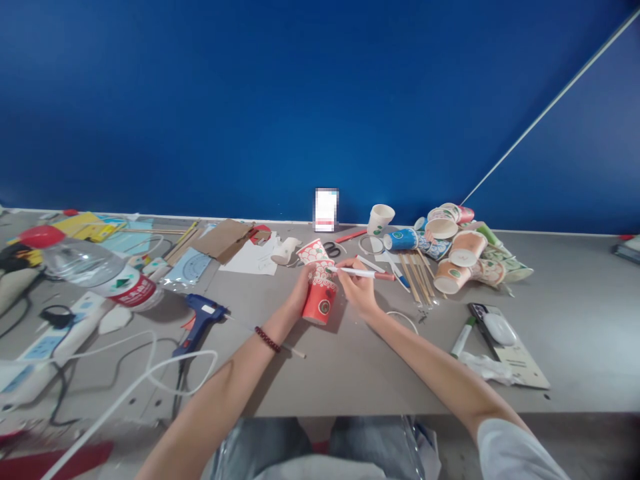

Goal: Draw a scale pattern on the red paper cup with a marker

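Note:
My left hand (301, 288) grips a red paper cup (319, 293) with a white pattern, holding it tilted above the grey table (350, 360). My right hand (357, 285) holds a white marker (361, 272) with a red cap, its tip touching the cup's upper side. A dark beaded bracelet (267, 339) circles my left wrist.
A pile of paper cups (457, 243) and wooden sticks (419, 277) lies to the right. Scissors (331, 250) and papers sit behind the cup. A blue glue gun (200, 320), a water bottle (95, 270), a power strip (45, 340) and cables are at the left. A green marker (463, 337) lies at the right.

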`<move>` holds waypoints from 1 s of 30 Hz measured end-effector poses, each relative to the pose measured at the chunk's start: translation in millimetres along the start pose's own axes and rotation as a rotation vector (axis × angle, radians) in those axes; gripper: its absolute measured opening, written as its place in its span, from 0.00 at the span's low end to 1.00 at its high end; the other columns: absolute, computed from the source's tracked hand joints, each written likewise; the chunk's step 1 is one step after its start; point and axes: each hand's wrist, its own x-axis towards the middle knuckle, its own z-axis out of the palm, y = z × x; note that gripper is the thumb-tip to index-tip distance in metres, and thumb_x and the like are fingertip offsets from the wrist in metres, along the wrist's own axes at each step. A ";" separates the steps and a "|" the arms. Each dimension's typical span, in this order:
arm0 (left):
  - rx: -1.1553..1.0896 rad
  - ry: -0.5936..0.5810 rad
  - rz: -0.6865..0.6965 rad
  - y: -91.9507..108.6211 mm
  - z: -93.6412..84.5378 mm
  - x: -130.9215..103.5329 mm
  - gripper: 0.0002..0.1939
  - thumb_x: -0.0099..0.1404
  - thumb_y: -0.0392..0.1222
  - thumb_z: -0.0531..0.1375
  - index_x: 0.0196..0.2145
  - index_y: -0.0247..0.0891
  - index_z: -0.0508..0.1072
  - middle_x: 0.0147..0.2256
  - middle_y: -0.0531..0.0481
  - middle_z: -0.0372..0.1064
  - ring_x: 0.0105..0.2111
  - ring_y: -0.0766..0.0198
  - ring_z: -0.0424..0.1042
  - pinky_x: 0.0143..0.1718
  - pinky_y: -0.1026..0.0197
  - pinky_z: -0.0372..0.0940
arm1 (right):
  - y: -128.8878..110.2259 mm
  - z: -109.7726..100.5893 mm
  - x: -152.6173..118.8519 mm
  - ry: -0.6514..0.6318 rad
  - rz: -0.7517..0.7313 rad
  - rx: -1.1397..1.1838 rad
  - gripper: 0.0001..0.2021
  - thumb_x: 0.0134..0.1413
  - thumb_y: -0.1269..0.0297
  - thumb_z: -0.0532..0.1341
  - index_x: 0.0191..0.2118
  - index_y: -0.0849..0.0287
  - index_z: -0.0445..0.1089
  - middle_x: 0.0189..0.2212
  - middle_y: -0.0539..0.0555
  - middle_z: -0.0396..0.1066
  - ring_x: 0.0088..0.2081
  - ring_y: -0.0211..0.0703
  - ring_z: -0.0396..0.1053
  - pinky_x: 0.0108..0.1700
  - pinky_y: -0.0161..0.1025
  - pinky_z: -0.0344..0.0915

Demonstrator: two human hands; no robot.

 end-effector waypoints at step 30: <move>0.002 0.014 -0.003 2.3 5.0 -3.6 0.14 0.62 0.46 0.58 0.35 0.31 0.76 0.28 0.43 0.76 0.23 0.62 0.72 0.27 0.62 0.68 | -4.1 0.5 -0.1 0.031 -0.010 -0.013 0.04 0.51 0.61 0.59 0.30 0.54 0.66 0.22 0.47 0.67 0.27 0.41 0.67 0.28 0.37 0.64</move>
